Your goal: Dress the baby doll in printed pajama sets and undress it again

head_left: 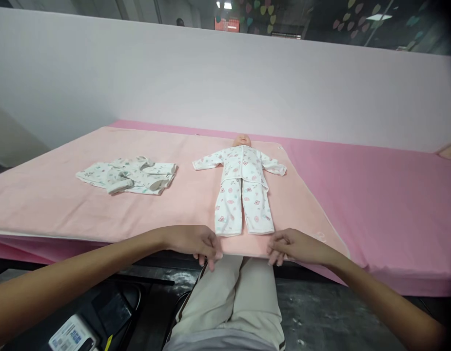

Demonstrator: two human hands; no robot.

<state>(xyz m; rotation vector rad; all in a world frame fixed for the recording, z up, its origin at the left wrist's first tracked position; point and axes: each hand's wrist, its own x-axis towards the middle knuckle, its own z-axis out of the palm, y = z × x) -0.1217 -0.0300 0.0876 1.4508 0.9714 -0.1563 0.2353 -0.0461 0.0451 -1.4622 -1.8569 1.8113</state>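
Below the surface's [389,209] front edge, toward its left corner, sits a white box [69,335], contents hidden. On the peach blanket [188,207] lie rumpled green-printed clothes [126,175]. The left hand [206,245] is at the front edge, fingers loosely curled; whether they grip I cannot tell. A doll's head [243,140] shows at the collar of a printed top [242,163] near the back edge, patterned trousers [228,209] reaching toward the front. The right hand [285,245], fingers bent, grip equally unclear, is just beside a trouser cuff.

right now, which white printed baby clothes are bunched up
The green-printed white cloth bundle on the left; the pink-printed white cloth outfit lies spread out flat.
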